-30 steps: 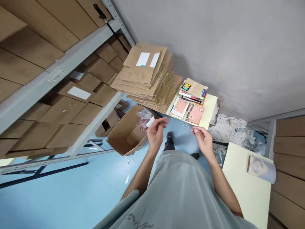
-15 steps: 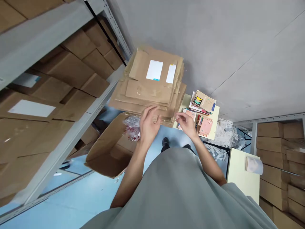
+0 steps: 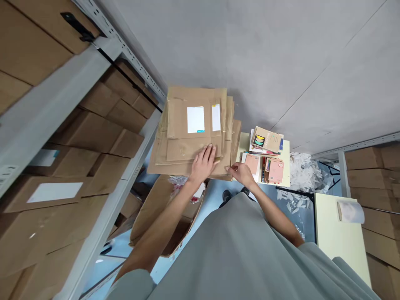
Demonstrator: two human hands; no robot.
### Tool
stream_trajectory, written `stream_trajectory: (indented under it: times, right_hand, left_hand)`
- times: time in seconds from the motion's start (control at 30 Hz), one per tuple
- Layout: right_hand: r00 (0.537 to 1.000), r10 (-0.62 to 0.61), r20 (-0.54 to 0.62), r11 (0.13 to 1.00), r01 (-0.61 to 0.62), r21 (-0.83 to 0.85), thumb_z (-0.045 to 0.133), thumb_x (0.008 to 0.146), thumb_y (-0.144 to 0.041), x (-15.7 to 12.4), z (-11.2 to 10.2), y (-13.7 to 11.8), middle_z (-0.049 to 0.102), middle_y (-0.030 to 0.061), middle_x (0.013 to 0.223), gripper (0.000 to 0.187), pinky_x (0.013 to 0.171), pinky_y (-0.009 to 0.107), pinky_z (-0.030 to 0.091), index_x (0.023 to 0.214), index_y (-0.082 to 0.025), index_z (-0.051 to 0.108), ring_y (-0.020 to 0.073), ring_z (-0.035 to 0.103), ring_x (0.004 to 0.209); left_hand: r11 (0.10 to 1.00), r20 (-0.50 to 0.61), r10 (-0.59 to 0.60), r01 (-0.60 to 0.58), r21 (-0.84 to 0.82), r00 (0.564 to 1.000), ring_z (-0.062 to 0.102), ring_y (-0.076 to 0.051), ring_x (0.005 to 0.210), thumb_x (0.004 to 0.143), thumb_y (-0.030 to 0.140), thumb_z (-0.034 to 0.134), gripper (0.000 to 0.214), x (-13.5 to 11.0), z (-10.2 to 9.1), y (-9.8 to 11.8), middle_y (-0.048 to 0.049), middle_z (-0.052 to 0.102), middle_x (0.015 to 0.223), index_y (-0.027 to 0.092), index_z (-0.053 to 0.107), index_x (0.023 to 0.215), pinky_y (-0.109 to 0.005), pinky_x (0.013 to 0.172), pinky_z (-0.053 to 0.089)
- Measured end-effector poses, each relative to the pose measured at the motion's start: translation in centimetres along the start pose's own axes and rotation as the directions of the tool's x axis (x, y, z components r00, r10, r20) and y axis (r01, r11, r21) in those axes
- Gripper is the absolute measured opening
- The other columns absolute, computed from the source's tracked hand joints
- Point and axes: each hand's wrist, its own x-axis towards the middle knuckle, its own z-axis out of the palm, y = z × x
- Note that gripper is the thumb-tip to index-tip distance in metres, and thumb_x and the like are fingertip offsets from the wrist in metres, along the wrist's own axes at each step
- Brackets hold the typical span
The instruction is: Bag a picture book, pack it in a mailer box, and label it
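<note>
Flattened cartons, probably light, stiff and best edge-held, are touched by spread left hand; right hand, pinch unclear.

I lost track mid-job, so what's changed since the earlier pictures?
The left hand moved forward from mid-air onto the cardboard stack, palm down; the right hand moved forward too, to the stack's near right edge, its grip unclear. The booklets and the roll stayed put.
</note>
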Motion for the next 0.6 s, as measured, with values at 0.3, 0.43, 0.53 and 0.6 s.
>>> stream_trajectory:
  times: [0.3,0.43,0.53,0.6]
  right_hand:
    - [0.994,-0.013,0.113,0.978,-0.011,0.207,0.079,0.093,-0.064,1.1,0.7,-2.6,0.07,-0.0017,0.068,0.046,0.065,0.026,0.046,0.077,-0.023,0.067,0.0193,0.075,0.067]
    - [0.994,-0.105,-0.025,0.945,0.107,0.31,0.074,0.088,-0.055,1.5,1.6,-1.9,0.061,-0.0049,0.065,0.04,0.068,0.027,0.044,0.071,-0.025,0.053,0.0167,0.063,0.069]
    - [0.986,-0.155,-0.057,0.855,0.163,0.492,0.071,0.085,-0.051,1.2,1.7,-0.6,0.063,-0.0037,0.073,0.032,0.074,0.028,0.05,0.075,-0.026,0.054,0.0168,0.062,0.075]
    - [0.984,-0.174,-0.026,0.796,0.156,0.585,0.074,0.084,-0.052,0.9,1.5,0.1,0.073,0.0003,0.086,0.03,0.083,0.031,0.056,0.087,-0.024,0.063,0.0199,0.069,0.086]
  left_hand:
    - [0.997,-0.166,0.055,-0.046,0.056,0.985,0.059,-0.036,0.154,0.118,0.049,0.04,0.063,0.4,-2.4,-2.4,-0.0227,0.06,0.167,0.015,0.059,0.167,-0.052,0.125,0.046]
    - [0.998,-0.208,0.047,-0.04,0.04,0.977,0.06,-0.036,0.153,0.118,0.05,0.041,0.061,-0.7,-3.0,-2.2,-0.0212,0.063,0.165,0.017,0.061,0.165,-0.051,0.126,0.044]
    - [0.998,-0.187,0.059,-0.055,0.024,0.981,0.06,-0.035,0.152,0.116,0.051,0.045,0.06,-1.6,-3.6,-2.0,-0.0203,0.062,0.166,0.02,0.061,0.165,-0.05,0.127,0.044]
    - [0.997,-0.139,0.08,-0.077,0.032,0.987,0.057,-0.036,0.155,0.114,0.053,0.051,0.06,-2.0,-3.7,-1.7,-0.0201,0.061,0.167,0.022,0.061,0.165,-0.051,0.128,0.044]
